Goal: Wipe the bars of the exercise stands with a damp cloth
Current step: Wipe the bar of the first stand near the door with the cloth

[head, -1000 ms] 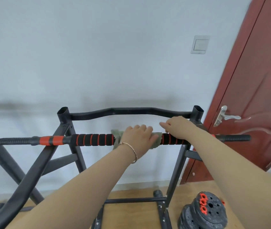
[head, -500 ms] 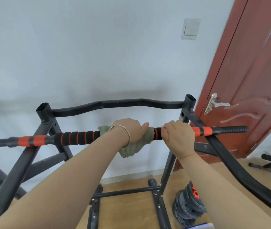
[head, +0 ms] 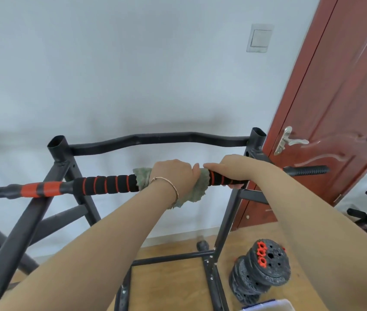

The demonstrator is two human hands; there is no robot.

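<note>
1. Padded bar (head: 108,184), black foam with red rings, is running level across the stand (head: 66,167); its far-left section with the red sleeve is lying against a diagonal strut.
2. Left hand (head: 173,176) is sitting on the bar near mid-span, fingers curled tight over a green cloth (head: 197,189) and closing it around the foam. A thin bracelet (head: 173,189) is showing at the wrist.
3. Cloth is wrapping the bar under that hand: one edge is sticking out left of the knuckles, a loose flap is hanging below the bar to the right of the wrist.
4. Right hand (head: 238,168) is gripping the bare foam just beside the cloth, fingers wrapped round the bar, index finger lying straight along the top with its tip touching the left hand. No cloth under this hand.
5. Bar's threaded right end (head: 308,170) is poking out past the right upright towards the red door (head: 346,104).
6. Curved black top bar (head: 160,139) is spanning the two open-topped uprights behind the hands, apart from both.
7. Weight plates (head: 265,265), black with red collars, are leaning in a stack on the wooden floor (head: 166,286), right of the stand's base.
8. Light switch (head: 259,38) is sitting on the white wall above.
</note>
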